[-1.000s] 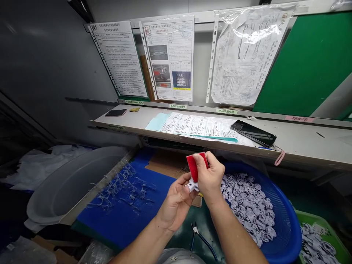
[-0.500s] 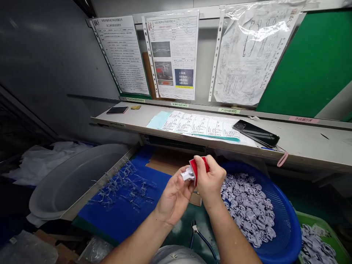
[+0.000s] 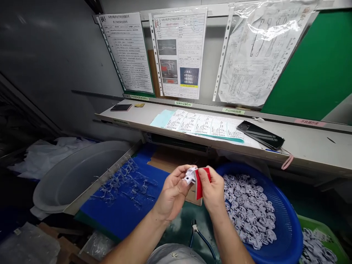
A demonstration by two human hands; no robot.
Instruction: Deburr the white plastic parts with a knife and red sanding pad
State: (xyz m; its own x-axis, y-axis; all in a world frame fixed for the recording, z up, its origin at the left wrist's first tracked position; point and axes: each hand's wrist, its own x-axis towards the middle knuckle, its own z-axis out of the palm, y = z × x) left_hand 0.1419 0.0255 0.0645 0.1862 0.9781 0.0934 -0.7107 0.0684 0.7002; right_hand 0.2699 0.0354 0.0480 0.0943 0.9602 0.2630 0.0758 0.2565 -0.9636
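Observation:
Between finger and thumb, my left hand (image 3: 173,190) grips a small white plastic part (image 3: 190,176) with a dark hole in it. My right hand (image 3: 213,189) pinches a red pad (image 3: 200,183) with a grey edge, which looks like a sanding pad. The pad's edge is against the right side of the white part, over the middle of the bench. Its face towards the part is partly hidden. Below the hands, a pair of cutting pliers (image 3: 195,229) with dark blue handles lies on the green bench surface.
A blue basket (image 3: 288,220) full of white plastic parts stands on the right, with a green bin (image 3: 324,223) beyond it. Clear plastic sprues (image 3: 129,179) lie on the blue mat at left, beside a grey tub (image 3: 68,183). A shelf (image 3: 170,126) with papers and a phone (image 3: 261,135) crosses behind.
The white part has turned in my left hand, so its hole now shows. My right hand has shifted slightly down, and the red pad now hangs more upright. The view has shifted slightly.

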